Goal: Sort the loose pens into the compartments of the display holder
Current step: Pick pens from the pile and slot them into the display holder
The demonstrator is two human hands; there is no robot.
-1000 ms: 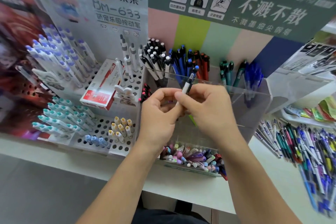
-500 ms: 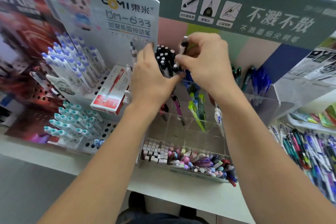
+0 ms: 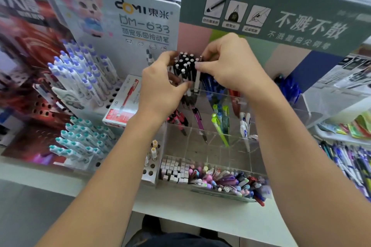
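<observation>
The right hand [image 3: 228, 64] pinches a white-barrelled pen [image 3: 197, 80] upright, its tip entering the display holder [image 3: 301, 104] compartment between both hands, while the left hand [image 3: 160, 86] grips the black pens [image 3: 184, 64] there, apparently to clear room.

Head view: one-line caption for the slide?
Right hand lowers a white pen beside the black pens, steadied by the left hand.
</observation>
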